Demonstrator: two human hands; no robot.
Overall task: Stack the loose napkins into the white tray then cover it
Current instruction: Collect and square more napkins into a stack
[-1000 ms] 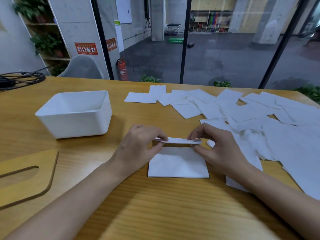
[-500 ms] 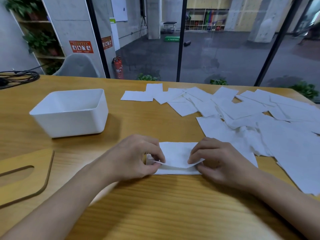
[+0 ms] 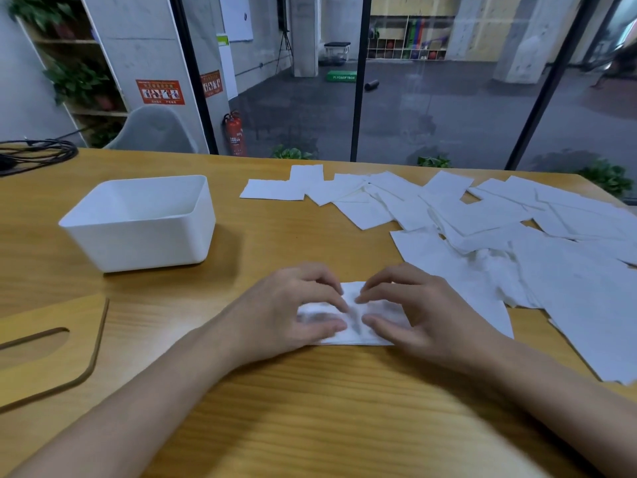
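Hands press flat on a folded napkin (image 3: 355,315) at the near middle of the wooden worktop (image 3: 310,408). A second ago the same napkin was pinched by its ends and held a little above another one lying on the wood; half a second ago it was being lowered; now it lies down on the small pile. The left hand (image 3: 289,312) and right hand (image 3: 417,308) both rest on top of it. Their fingers (image 3: 336,291) are bent and spread, tips pushing downward, smoothing the paper rather than gripping it. The picture is blurred here, so how many sheets are in the pile cannot be told.

The change suggests the person is building a neat pile on the worktop before moving it. The white tray (image 3: 138,250) stands well apart to the far left and appears empty. A wooden lid (image 3: 44,360) with a slot cut in it lies flat at the near left edge, not yet on the tray. Many loose napkins (image 3: 517,236) are scattered across the right side, overlapping one another. Judging from this, the task is at an early stage.
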